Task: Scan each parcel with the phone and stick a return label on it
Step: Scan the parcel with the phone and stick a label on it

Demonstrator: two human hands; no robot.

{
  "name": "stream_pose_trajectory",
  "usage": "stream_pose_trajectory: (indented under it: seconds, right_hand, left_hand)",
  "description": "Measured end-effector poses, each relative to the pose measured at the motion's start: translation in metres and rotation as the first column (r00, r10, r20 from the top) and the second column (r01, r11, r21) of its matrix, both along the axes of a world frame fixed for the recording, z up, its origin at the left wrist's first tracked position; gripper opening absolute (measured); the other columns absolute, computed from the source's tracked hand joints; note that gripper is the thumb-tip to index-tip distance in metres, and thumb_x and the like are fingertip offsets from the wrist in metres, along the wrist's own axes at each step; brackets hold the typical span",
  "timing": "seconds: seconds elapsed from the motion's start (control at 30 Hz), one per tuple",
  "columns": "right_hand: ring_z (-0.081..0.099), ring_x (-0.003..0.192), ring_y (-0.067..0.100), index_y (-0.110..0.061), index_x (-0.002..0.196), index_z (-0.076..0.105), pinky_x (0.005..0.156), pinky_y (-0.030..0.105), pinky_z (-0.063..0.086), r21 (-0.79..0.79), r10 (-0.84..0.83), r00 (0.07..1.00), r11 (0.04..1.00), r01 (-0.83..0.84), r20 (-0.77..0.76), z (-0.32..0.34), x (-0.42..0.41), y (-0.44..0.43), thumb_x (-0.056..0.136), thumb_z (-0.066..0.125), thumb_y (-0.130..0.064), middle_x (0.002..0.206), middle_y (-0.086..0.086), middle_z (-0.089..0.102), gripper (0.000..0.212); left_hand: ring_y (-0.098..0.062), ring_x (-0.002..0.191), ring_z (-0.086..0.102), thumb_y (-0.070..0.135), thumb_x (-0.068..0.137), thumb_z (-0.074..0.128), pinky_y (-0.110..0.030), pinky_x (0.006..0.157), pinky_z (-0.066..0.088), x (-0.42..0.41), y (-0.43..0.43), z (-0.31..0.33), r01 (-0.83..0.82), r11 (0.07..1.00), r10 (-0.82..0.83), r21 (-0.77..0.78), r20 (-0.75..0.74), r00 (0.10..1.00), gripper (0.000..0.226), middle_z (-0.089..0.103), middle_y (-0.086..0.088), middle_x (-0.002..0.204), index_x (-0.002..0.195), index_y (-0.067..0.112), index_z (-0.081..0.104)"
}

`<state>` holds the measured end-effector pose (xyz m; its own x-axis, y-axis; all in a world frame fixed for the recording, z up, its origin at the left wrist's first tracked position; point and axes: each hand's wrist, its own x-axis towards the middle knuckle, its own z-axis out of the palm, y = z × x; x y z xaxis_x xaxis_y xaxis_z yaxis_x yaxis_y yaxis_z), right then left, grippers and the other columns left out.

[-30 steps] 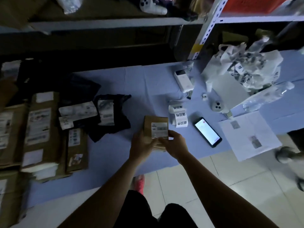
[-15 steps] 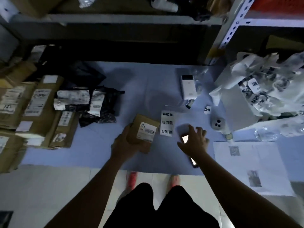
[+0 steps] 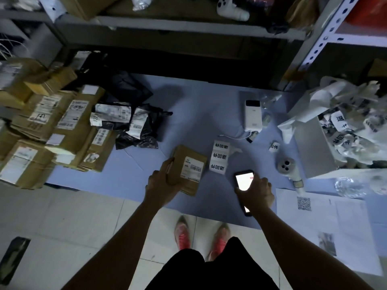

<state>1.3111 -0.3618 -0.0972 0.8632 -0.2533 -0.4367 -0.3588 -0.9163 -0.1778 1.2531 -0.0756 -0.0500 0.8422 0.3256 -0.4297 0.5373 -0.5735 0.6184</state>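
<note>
Parcel in one hand, phone in the other, scan not yet lined up.

Just left of the strip of return labels (image 3: 218, 158), the left hand (image 3: 161, 183) has its grip clamped on the near-left corner of the small cardboard parcel (image 3: 188, 168), whose shipping label (image 3: 193, 168) faces up. Just right of the strip and nearer the person, the right hand (image 3: 256, 191) has its grip closed around the lit phone (image 3: 244, 181), low over the blue sheet (image 3: 188, 114); whether it has lifted clear I cannot tell. The light is dim and the barcode sits skewed, so a scan may well fail or blur. Held by one corner, the parcel could tip or slip. The printed QR sheet (image 3: 303, 203), further right of the strip, could be caught by mistake.
</note>
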Motion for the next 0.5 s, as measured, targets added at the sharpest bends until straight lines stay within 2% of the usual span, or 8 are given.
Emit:
stream_pose_trajectory:
  seconds: [0.07, 0.17, 0.27, 0.37, 0.5]
  right_hand:
    - [0.054, 0.116, 0.032, -0.023, 0.133, 0.047, 0.082, 0.042, 0.050, 0.059, -0.059, 0.998, 0.997, 0.058, 0.016, 0.001, 0.001, 0.001, 0.069, 0.079, -0.059, 0.115, 0.009, 0.053, 0.080]
    - [0.057, 0.110, 0.033, -0.024, 0.133, 0.050, 0.077, 0.037, 0.047, 0.249, -0.153, 0.984, 0.960, 0.126, 0.094, 0.012, 0.005, 0.008, 0.067, 0.081, -0.056, 0.111, 0.009, 0.053, 0.080]
    - [0.060, 0.096, 0.027, -0.027, 0.125, 0.058, 0.075, 0.031, 0.046, 0.408, -0.138, 0.965, 0.912, 0.037, 0.221, 0.030, 0.012, 0.021, 0.067, 0.084, -0.051, 0.102, 0.007, 0.057, 0.068]
    - [0.057, 0.090, 0.019, -0.032, 0.125, 0.059, 0.076, 0.028, 0.043, 0.423, 0.042, 0.971, 0.895, -0.142, 0.237, 0.050, 0.018, 0.037, 0.065, 0.086, -0.047, 0.102, 0.003, 0.057, 0.067]
    - [0.055, 0.120, 0.025, -0.031, 0.144, 0.050, 0.092, 0.035, 0.047, 0.320, 0.378, 0.921, 0.865, -0.386, 0.090, 0.069, 0.023, 0.047, 0.063, 0.088, -0.046, 0.129, 0.004, 0.059, 0.091]
  left_hand:
    - [-0.035, 0.104, 0.059, 0.061, 0.067, 0.080, -0.054, 0.090, 0.054, -0.001, 0.004, -0.002, -0.020, 0.997, 0.017, 0.078, 0.040, 0.999, 0.096, 0.059, -0.010, 0.108, 0.148, 0.046, 0.030]
    - [-0.037, 0.102, 0.056, 0.058, 0.072, 0.080, -0.055, 0.090, 0.053, 0.000, 0.013, -0.004, -0.064, 0.985, 0.050, 0.163, 0.087, 0.995, 0.096, 0.055, -0.013, 0.107, 0.152, 0.039, 0.031]
    - [-0.036, 0.105, 0.053, 0.058, 0.072, 0.080, -0.055, 0.093, 0.051, 0.004, 0.021, -0.006, -0.079, 0.982, 0.062, 0.174, 0.103, 0.993, 0.097, 0.054, -0.012, 0.109, 0.153, 0.041, 0.030]
    - [-0.035, 0.107, 0.049, 0.059, 0.072, 0.079, -0.050, 0.095, 0.048, 0.009, 0.027, -0.007, -0.076, 0.982, 0.057, 0.171, 0.117, 0.992, 0.098, 0.051, -0.010, 0.107, 0.153, 0.047, 0.026]
    - [-0.037, 0.108, 0.047, 0.057, 0.072, 0.080, -0.050, 0.096, 0.046, 0.015, 0.033, -0.009, -0.068, 0.980, 0.042, 0.187, 0.139, 0.989, 0.099, 0.050, -0.013, 0.110, 0.154, 0.047, 0.026]
